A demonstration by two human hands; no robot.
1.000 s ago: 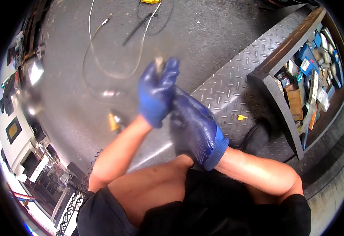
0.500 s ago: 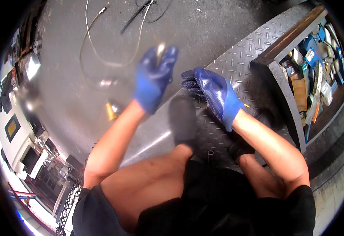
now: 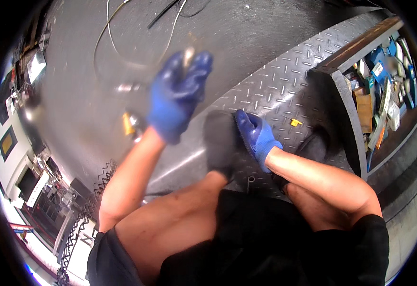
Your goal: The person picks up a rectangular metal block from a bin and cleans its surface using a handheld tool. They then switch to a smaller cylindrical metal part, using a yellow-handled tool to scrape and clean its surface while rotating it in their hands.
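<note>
My left hand (image 3: 179, 93), in a blue coated glove, is raised over the dark floor. A small pale, shiny piece (image 3: 188, 55) sits between its fingertips, too blurred to name. My right hand (image 3: 256, 136), gloved alike, is beside my dark shoe (image 3: 220, 138), above the raised-pattern metal plate (image 3: 277, 95). Its fingers are mostly turned out of sight, and anything in them is hidden. On the plate to its right lies a small yellow piece (image 3: 296, 123). Nearer to me is a tool with a ring-shaped end (image 3: 251, 180).
On the right stands a dark tray (image 3: 342, 105) filled with boxes and packets (image 3: 378, 71). A pale cable (image 3: 109, 31) loops over the floor at the far left. A yellow and silver object (image 3: 129, 125) and a shiny cylinder (image 3: 128, 87) appear blurred left of my hand.
My left hand has moved a little left and nearer, with the pale piece still at its fingertips. My right hand has drawn back, its outstretched fingers now turned away, uncovering the yellow piece.
</note>
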